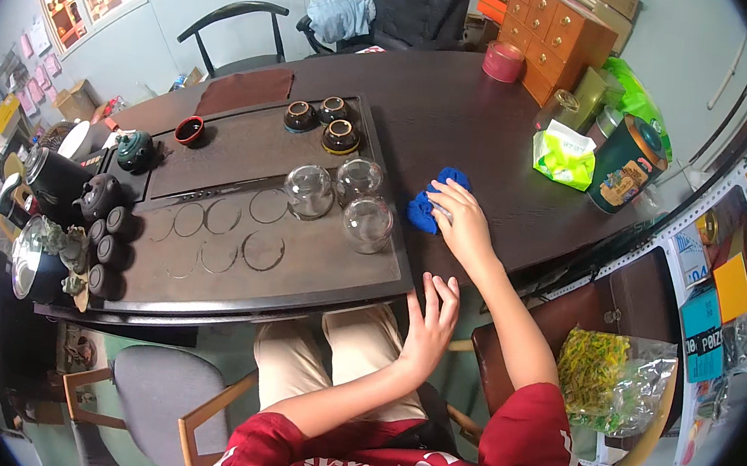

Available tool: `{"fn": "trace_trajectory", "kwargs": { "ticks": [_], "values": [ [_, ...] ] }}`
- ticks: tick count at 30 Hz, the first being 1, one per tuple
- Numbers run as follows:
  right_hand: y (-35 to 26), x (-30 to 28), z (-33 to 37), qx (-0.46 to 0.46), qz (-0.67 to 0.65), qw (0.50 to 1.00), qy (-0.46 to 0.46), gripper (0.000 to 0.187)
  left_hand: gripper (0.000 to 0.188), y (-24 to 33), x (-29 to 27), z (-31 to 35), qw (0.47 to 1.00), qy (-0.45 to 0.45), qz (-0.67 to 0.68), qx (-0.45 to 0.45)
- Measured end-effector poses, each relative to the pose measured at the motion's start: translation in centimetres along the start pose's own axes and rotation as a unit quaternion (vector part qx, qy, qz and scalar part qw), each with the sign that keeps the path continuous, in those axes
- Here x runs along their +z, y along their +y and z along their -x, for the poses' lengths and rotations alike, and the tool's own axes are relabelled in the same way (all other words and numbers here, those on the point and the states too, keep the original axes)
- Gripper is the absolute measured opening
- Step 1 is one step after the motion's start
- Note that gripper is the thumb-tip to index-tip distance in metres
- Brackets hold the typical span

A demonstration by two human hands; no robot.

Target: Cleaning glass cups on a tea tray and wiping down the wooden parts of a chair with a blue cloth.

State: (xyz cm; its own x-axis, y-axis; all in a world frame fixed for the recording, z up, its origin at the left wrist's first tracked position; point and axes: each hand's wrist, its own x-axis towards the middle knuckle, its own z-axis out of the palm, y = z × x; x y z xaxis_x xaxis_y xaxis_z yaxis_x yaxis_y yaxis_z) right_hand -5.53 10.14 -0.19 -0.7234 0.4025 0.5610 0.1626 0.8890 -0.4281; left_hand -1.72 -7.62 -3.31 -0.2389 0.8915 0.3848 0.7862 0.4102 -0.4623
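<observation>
One blue cloth (421, 213) lay bunched right of centre on the table (460, 106), right hand (457, 213) fingers closed over it, likely for control; left hand (429, 325), fingers loosely spread, empty, rested at the near edge, seemingly bracing.

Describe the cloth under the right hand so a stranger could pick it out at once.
Find the long dark table, then the big brown tea tray on it. Just past the tray's right edge, a crumpled cloth lies under the person's right hand. Its deep blue, bunched fabric sets it apart from the clear, round glass vessels on the tray nearby.
</observation>
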Motion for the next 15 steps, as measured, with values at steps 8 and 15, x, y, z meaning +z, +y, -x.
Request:
{"fn": "trace_trajectory", "kwargs": {
  "ticks": [8, 15],
  "values": [
    [-1.3, -2.3, 2.2, 0.031, 0.007, 0.999, -0.041, 0.022, 0.049, -0.4, -0.2, -0.1, 1.000, 0.008, 0.020, 0.006],
    [1.7, -0.7, -1.0, 0.046, 0.020, 0.999, -0.008, 0.021, 0.049, -0.3, 0.2, -0.1, 0.999, 0.022, 0.023, 0.008]
  ]
}}
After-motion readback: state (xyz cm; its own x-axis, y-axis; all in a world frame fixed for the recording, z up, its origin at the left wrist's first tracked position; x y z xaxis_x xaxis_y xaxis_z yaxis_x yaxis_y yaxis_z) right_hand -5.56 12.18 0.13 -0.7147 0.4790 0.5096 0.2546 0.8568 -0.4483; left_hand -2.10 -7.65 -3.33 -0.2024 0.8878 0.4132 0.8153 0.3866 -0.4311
